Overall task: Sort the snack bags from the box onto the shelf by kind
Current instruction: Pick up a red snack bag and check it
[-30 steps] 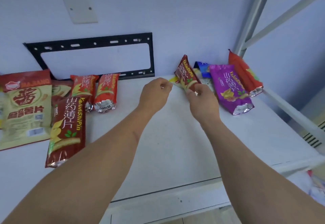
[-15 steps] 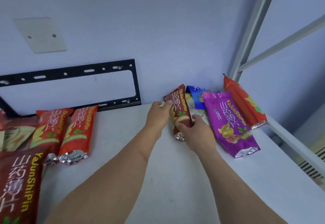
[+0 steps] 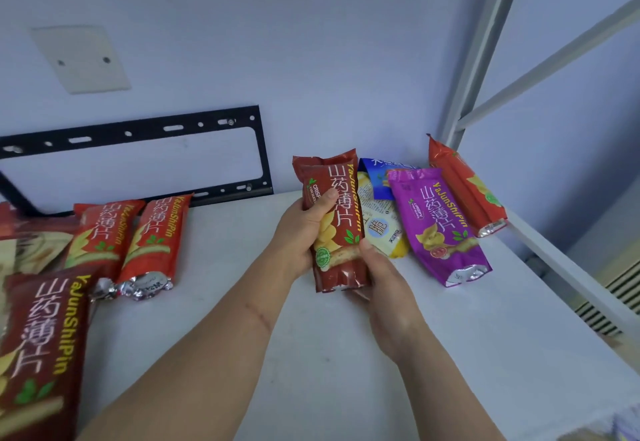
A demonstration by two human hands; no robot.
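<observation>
Both hands hold a dark red yam-chip bag upright-tilted just above the white shelf. My left hand grips its left side with the thumb on the front. My right hand holds its lower right corner. To the right lie a blue and yellow bag, a purple bag and an orange-red bag. At the left lie two orange-red bags, with another dark red bag at the front left.
A black metal bracket is fixed to the wall behind the shelf. The white shelf upright and side rail bound the right side. A beige wall plate sits high on the left.
The dark red bag has come off the shelf beside the blue bag and now sits raised in both hands, nearer to me. The camera has moved closer.
</observation>
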